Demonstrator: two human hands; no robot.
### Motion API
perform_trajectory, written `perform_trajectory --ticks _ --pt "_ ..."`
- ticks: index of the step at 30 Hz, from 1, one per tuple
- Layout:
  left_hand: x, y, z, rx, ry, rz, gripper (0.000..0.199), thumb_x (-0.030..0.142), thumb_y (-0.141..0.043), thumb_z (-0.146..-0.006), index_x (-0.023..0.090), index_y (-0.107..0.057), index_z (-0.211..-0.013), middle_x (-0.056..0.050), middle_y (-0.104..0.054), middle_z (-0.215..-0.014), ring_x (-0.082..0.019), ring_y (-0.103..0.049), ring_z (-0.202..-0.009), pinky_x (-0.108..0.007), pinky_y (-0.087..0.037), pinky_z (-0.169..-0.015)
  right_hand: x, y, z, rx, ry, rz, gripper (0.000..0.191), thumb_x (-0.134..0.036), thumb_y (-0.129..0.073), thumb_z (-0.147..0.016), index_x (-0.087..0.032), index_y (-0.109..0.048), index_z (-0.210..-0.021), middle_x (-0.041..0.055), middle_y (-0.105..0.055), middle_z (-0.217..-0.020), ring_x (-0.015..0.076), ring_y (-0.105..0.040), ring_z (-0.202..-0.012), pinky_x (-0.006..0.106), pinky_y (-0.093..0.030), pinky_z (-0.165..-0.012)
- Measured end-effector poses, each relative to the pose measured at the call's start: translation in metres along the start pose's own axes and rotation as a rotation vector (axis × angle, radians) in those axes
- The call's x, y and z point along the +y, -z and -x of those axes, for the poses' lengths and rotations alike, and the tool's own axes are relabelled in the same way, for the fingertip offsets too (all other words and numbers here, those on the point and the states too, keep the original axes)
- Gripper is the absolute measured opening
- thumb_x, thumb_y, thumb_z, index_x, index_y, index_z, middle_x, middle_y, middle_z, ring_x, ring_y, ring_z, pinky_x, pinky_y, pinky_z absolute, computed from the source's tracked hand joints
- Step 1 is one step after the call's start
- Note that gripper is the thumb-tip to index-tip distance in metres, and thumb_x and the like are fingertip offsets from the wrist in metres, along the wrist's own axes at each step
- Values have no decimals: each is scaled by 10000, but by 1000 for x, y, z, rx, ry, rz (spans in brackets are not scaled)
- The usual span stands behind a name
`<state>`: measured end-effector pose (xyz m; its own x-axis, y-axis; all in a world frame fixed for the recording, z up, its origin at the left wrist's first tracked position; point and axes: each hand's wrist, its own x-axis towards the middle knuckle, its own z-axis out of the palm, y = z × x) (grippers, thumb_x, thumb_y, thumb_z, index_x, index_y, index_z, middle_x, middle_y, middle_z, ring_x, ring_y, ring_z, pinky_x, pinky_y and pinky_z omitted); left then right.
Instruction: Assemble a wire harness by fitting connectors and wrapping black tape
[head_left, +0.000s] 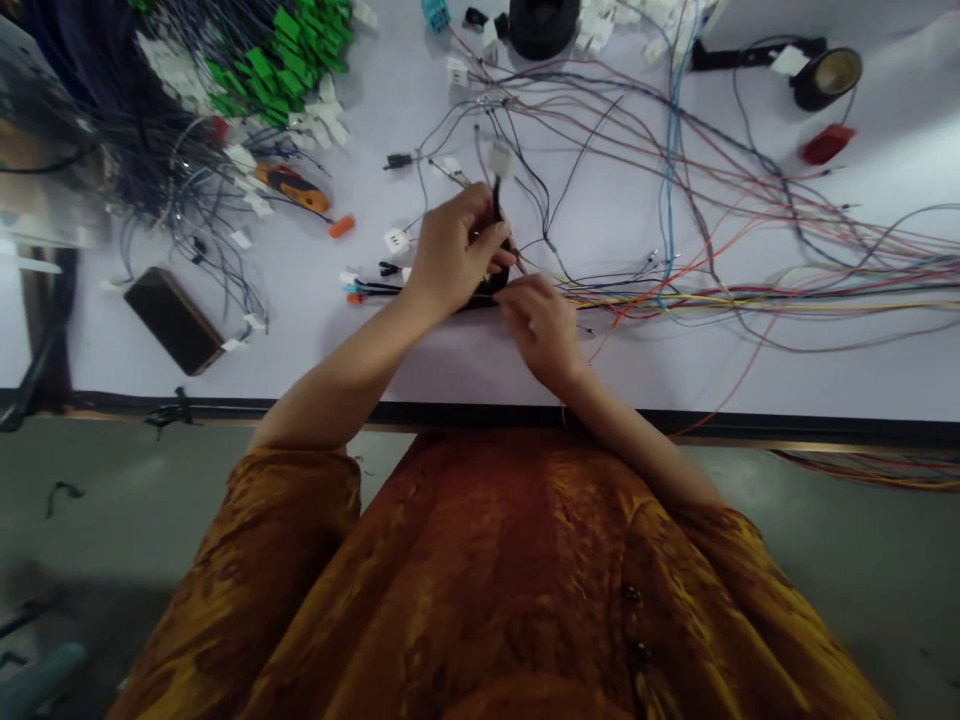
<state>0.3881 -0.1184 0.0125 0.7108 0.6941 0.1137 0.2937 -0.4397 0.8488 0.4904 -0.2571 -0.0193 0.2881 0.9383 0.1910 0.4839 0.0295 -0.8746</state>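
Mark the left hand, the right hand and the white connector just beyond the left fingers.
Left hand (452, 248): head view, back of hand.
Right hand (546, 330): head view, back of hand.
White connector (501, 159): head view, its housing.

Apparently a phone (174, 320), left of wire bundle (720, 296).

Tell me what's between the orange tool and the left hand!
In the head view, a small orange piece, then a white connector nearer the left hand.

Plastic-coated wires (600, 298), smooth tabletop (675, 372), faintly glossy
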Motion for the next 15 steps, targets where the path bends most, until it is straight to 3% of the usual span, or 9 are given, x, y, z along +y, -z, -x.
perform_trajectory --ticks 3,6,10,13,15 --pt "15 -5 17 -3 -158 -228 133 263 -489 -1009 220 -570 -913 -29 -687 -842 -162 -712 -814 -270 -552 -685 -1 17 -24 147 -203 -216 167 -355 -471 -1005 -236 -588 -998 1 -593 -749 146 -620 -649 300 -566 -628" --pt "16 -12 36 -10 -321 -412 158 192 -425 -1002 207 -566 -933 -70 -686 -926 -195 -703 -878 -311 -542 -725 5 22 -52 5 -350 -387 244 -482 -586 -961 -243 -571 -920 -59 -486 -568 106 -485 -454 227 -418 -426" --pt "-6 -18 50 96 -474 -359 202 131 -371 -1003 210 -557 -1018 -88 -697 -1044 -185 -691 -961 -313 -553 -784 17 14 -72 -47 -520 -534 339 -478 -581 -967 -232 -489 -752 -59 -481 -549 72 -391 -386 205 -299 -347" --pt "-24 -18 51 79 -546 -393 203 144 -376 -1013 198 -571 -1037 -101 -704 -1084 -189 -683 -999 -323 -564 -824 18 12 -74 -17 -654 -607 339 -458 -543 -986 -229 -459 -750 -39 -526 -600 73 -427 -403 202 -332 -352" --pt "-31 -17 50 26 -553 -469 218 165 -372 -1020 191 -587 -996 -104 -708 -1078 -199 -681 -999 -342 -564 -838 13 16 -73 -49 -644 -639 316 -499 -536 -981 -230 -488 -823 -11 -614 -706 83 -496 -447 206 -403 -384"
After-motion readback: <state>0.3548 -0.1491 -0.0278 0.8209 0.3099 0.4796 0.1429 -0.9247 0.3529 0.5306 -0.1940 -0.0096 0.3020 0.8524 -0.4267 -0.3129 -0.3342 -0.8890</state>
